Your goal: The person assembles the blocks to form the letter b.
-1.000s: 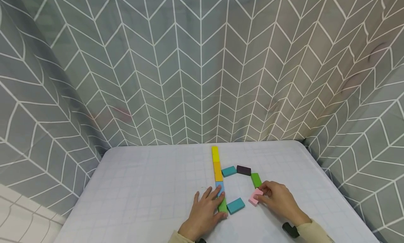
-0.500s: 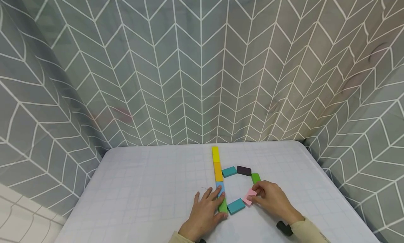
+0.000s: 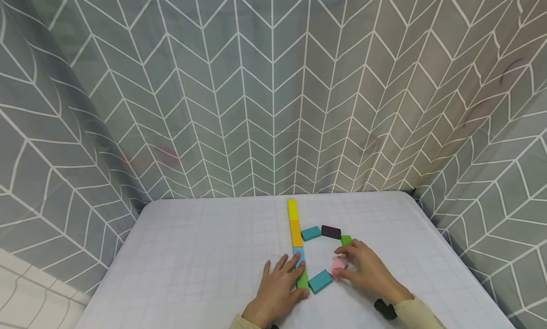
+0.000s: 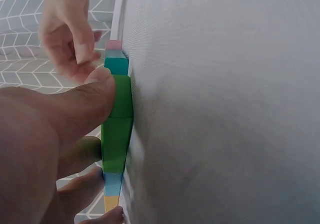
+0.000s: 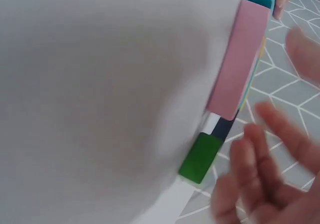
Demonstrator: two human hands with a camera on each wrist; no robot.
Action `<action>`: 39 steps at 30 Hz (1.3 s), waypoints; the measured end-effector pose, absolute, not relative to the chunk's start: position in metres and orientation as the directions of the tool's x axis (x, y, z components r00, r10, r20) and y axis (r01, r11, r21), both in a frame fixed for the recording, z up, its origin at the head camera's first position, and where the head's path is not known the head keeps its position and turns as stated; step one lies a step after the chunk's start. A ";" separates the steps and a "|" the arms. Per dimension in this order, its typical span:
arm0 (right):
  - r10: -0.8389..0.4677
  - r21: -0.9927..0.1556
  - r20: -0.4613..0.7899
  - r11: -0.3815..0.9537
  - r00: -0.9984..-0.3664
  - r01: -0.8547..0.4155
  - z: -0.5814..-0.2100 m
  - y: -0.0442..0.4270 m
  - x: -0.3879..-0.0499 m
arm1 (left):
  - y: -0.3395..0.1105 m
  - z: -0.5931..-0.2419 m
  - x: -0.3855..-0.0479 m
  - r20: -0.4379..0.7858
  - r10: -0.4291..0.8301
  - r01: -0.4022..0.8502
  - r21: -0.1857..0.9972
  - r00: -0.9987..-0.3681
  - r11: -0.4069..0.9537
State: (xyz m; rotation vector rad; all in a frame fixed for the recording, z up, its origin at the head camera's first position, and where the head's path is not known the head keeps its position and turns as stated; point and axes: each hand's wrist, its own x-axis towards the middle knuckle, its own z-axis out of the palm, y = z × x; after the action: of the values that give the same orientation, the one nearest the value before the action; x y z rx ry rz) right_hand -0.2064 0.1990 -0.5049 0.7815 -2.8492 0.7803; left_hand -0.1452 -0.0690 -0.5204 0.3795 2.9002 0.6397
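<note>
My left hand (image 3: 275, 288) rests its fingers on a light blue block (image 3: 298, 251) and a green block (image 3: 302, 280) in a straight row. In the left wrist view, its thumb lies on the green block (image 4: 119, 98). My right hand (image 3: 371, 271) hovers around a pink block (image 3: 339, 262). The right wrist view shows its fingers (image 5: 250, 169) loosely spread, apart from the pink block (image 5: 240, 58). That block sits against a teal block (image 3: 320, 281) at its lower left. Another green block (image 3: 346, 239) is partly hidden behind the right fingers.
The row continues away from me with an orange block (image 3: 296, 233) and a yellow block (image 3: 292, 209). A second teal block (image 3: 311, 233) and a black block (image 3: 331, 231) curve off to its right. White table (image 3: 192, 253) surrounds them; a patterned grey curtain (image 3: 256, 106) stands behind.
My right hand has slid the pink block left until it meets the lower teal block, then spread its fingers off it. The left hand stays in place.
</note>
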 end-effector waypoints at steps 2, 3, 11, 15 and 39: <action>-0.543 -0.449 0.232 0.676 -0.807 -0.584 -0.505 0.197 -0.206 | -0.069 -0.520 -0.145 -0.084 0.276 0.217 0.421 -0.957 0.881; -0.579 -0.458 0.223 0.648 -0.784 -0.609 -0.506 0.195 -0.205 | -0.069 -0.521 -0.144 -0.079 0.277 0.221 0.418 -0.958 0.881; -0.690 -0.430 0.202 0.575 -0.695 -0.695 -0.509 0.187 -0.205 | -0.070 -0.522 -0.143 -0.059 0.292 0.242 0.419 -0.955 0.875; -0.689 -0.410 0.227 0.573 -0.688 -0.710 -0.508 0.187 -0.205 | -0.070 -0.522 -0.143 -0.052 0.295 0.247 0.421 -0.954 0.873; -0.505 -0.424 0.229 0.718 -0.832 -0.552 -0.499 0.213 -0.219 | -0.069 -0.519 -0.143 -0.082 0.276 0.218 0.422 -0.958 0.880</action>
State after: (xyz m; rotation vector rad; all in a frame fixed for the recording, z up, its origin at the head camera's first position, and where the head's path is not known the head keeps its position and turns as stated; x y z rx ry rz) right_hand -0.2187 0.2127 -0.4987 0.8702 -2.8211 0.7433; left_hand -0.1435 -0.0686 -0.5192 0.3839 2.9100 0.6282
